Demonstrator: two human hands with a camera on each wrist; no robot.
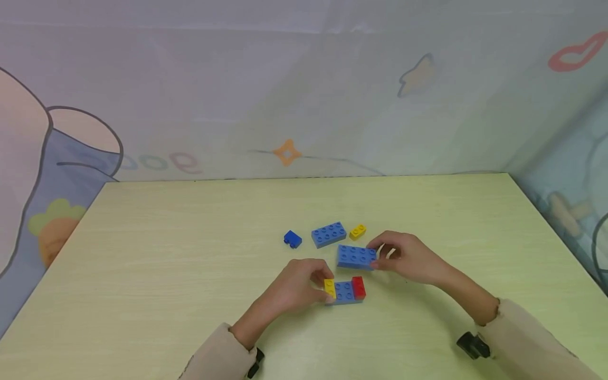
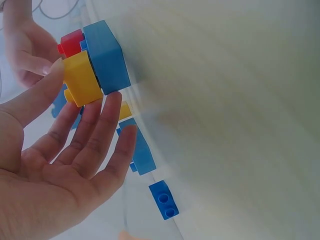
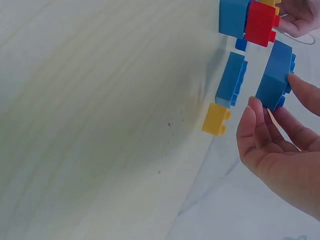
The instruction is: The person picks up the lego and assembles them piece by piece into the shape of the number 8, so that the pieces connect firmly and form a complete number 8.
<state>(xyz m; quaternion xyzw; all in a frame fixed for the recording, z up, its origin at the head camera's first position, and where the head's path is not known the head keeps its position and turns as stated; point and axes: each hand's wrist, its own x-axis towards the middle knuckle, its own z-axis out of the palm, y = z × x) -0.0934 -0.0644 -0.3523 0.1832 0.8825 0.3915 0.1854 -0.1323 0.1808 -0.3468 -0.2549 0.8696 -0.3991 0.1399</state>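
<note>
My left hand (image 1: pixel 297 285) pinches the yellow brick (image 2: pixel 81 77) at the left end of a small stack, thumb on one side and fingers on the other. Under it is a long light-blue brick (image 1: pixel 344 292), with a red brick (image 1: pixel 358 288) on its right end and bare studs between. My right hand (image 1: pixel 408 257) pinches a second light-blue brick (image 3: pixel 275 75) by its right end, thumb against the studded side. That brick is apart from the stack, just behind it in the head view, and looks lifted off the table in the right wrist view.
Behind the hands lie a third light-blue brick (image 1: pixel 329 235), a small yellow brick (image 1: pixel 358 231) and a small dark-blue brick (image 1: pixel 293 239). They rest on a pale wooden table (image 1: pixel 190 237). A printed cloth (image 1: pixel 304 95) hangs along the table's back edge.
</note>
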